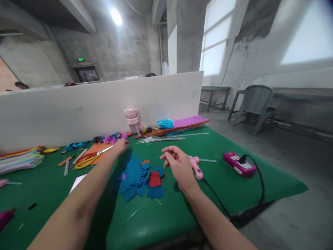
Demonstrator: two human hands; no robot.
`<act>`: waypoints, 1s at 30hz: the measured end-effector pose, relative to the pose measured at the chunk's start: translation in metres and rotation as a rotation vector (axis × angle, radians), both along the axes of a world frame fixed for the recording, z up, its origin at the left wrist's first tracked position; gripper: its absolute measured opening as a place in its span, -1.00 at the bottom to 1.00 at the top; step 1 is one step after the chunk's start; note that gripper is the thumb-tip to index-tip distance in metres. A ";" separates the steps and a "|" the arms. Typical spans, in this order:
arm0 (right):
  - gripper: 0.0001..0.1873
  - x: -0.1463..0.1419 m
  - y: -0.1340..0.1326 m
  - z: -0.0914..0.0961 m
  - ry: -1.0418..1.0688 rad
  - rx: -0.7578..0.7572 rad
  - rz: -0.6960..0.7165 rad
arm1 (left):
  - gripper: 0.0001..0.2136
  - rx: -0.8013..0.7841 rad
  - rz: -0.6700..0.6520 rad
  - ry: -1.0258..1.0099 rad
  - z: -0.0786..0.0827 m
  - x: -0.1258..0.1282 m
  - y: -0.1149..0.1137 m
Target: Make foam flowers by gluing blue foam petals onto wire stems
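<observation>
My left hand [121, 144] reaches far across the green table [229, 180] to a cluster of purple and blue paper flowers [111, 139]; its fingers are hidden behind the knuckles. My right hand [177, 163] hovers above the table with fingers loosely curled and nothing visible in them. It sits just left of a pink glue gun [196, 166]. Between the hands lies a pile of blue paper cutouts [136, 177] with a red piece [155, 179] on top.
Yellow-handled scissors [90, 158] lie on an orange sheet at the left. A stack of coloured sheets [19, 159] is at the far left. A pink bottle [133, 119], thin wires [161, 139] and rolled paper [187, 123] stand by the white divider [78, 111]. A magenta power strip [238, 164] lies right.
</observation>
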State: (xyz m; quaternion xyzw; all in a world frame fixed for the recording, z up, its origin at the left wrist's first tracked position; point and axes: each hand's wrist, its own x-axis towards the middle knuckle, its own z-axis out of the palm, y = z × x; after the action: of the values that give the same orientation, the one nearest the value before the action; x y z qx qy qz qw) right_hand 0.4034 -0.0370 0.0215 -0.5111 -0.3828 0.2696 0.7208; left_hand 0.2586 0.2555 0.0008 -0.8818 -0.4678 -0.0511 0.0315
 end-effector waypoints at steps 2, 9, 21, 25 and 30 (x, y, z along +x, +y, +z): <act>-0.87 0.004 -0.003 0.003 -0.020 -0.018 -0.005 | -0.78 -0.019 0.000 0.016 -0.014 0.015 0.016; -0.89 0.012 -0.004 0.005 -0.044 -0.038 -0.036 | -0.78 -0.077 -0.016 0.064 -0.027 0.035 0.036; -0.87 0.006 0.002 -0.006 0.001 0.016 -0.016 | -0.78 -0.603 -0.441 -0.127 0.053 -0.090 -0.189; -0.85 -0.004 0.009 -0.013 0.021 0.020 0.005 | -0.80 -0.689 -0.488 0.018 0.022 -0.115 -0.287; -0.82 -0.015 0.015 -0.018 -0.009 0.006 0.014 | -0.83 -0.529 -0.498 0.173 -0.014 -0.121 -0.329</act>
State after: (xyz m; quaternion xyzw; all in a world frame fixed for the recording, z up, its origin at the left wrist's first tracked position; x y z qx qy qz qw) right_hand 0.3883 -0.0224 0.0037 -0.5074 -0.3907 0.2711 0.7186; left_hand 0.1377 -0.0737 -0.0130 -0.9473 -0.2317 0.1399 -0.1713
